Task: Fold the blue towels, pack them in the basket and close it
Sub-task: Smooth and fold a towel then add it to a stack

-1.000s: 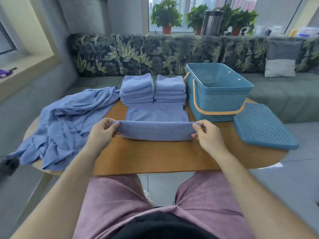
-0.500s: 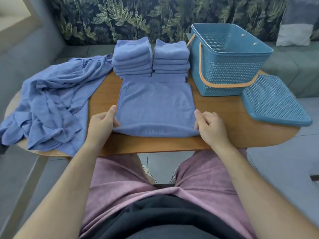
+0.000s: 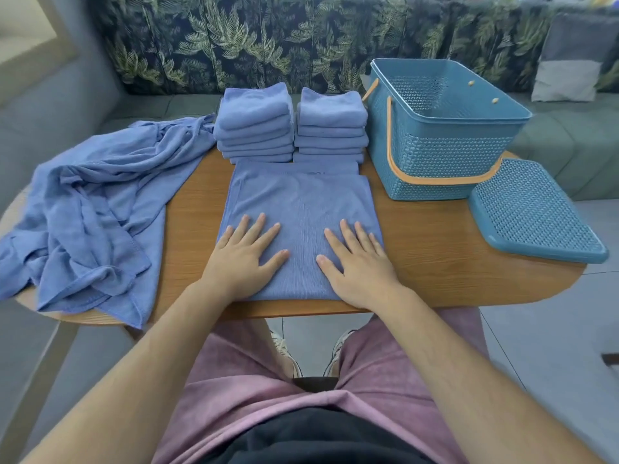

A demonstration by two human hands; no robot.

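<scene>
Wooden table (image 3: 435, 259) before a leaf-print sofa (image 3: 234, 38), grey tile floor (image 3: 552, 329) below

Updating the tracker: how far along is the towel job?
Done: a left stack and a right stack of folded towels stand at the far side of the table. In hand: left hand and right hand press flat on a partly folded towel. Left: finish that fold, fold the crumpled pile on the left, pack the basket, which shows no towels inside, and fit the lid lying beside it.
</scene>
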